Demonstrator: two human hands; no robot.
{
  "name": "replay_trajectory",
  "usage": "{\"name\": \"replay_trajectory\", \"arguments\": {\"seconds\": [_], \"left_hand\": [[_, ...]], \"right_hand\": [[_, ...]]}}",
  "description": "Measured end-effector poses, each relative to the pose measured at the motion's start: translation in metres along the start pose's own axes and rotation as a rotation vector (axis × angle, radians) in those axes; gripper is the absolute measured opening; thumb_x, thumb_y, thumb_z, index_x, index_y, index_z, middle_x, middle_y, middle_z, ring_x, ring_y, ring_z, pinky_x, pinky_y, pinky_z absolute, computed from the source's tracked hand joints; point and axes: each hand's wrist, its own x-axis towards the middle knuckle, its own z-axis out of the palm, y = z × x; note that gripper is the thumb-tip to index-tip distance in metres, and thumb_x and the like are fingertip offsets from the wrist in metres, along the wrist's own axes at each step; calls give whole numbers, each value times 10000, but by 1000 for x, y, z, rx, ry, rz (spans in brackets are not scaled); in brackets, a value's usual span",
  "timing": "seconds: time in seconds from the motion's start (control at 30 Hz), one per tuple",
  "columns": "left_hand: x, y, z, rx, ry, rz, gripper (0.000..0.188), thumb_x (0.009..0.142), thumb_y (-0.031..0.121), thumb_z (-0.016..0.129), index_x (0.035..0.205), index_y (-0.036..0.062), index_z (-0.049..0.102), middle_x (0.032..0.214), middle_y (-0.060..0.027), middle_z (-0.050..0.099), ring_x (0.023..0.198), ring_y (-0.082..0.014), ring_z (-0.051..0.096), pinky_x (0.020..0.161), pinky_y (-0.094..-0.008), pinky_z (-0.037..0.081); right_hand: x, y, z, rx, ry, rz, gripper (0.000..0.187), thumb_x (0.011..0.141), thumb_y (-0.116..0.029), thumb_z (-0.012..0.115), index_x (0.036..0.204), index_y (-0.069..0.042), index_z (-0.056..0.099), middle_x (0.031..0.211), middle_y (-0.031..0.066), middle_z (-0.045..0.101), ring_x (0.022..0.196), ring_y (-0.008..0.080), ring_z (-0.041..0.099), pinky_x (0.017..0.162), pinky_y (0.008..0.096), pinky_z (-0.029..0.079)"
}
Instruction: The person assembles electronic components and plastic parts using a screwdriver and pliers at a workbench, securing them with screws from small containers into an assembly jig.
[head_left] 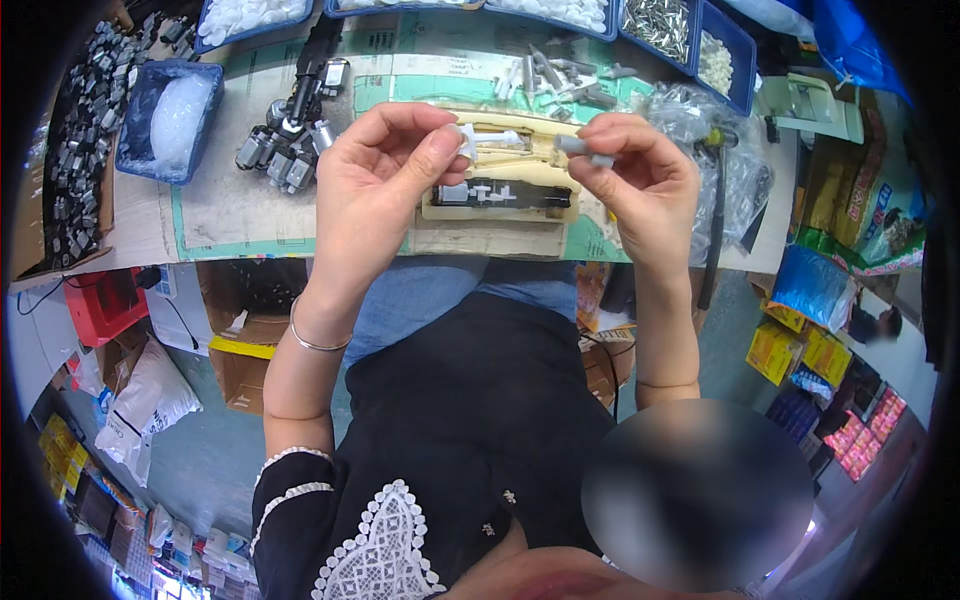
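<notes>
My left hand (400,165) pinches a small white plastic part (470,141) between thumb and fingertips. My right hand (640,170) grips a short grey plastic piece (575,146), roughly tube-shaped, level with the white part and apart from it. Just below both hands a cream-coloured plastic housing (500,226) lies on the bench, with a dark recess (540,196) along its near side. White fittings (480,192) sit in that recess. A slim white piece (505,136) shows in the housing's upper slot, beside my left fingertips.
Small motors (290,160) are heaped left of the housing, near a blue tray (130,145) holding a clear bag. Grey plastic parts (545,72) are scattered beyond. Bins of white pieces (250,18) and metal pins (655,25) line the far edge. Clear plastic bags (745,185) lie right.
</notes>
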Motion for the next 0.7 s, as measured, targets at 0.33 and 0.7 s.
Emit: {"name": "replay_trajectory", "arguments": {"seconds": [0.33,0.7], "left_hand": [[-4,-3,4,6,-6,19,154,855,43,631,979,-37,587,868,-79,637,751,-116,624,695,-227,529],[-20,3,6,328,-73,60,227,784,-28,674,1007,-42,634,863,-78,650,748,-124,625,685,-243,543]], "right_hand": [[-7,-3,16,90,-18,113,271,694,107,713,950,36,658,1036,121,599,918,160,614,806,267,549],[-24,-9,15,-152,-78,83,313,654,70,759,952,29,670,1043,131,602,895,161,617,720,233,548]]}}
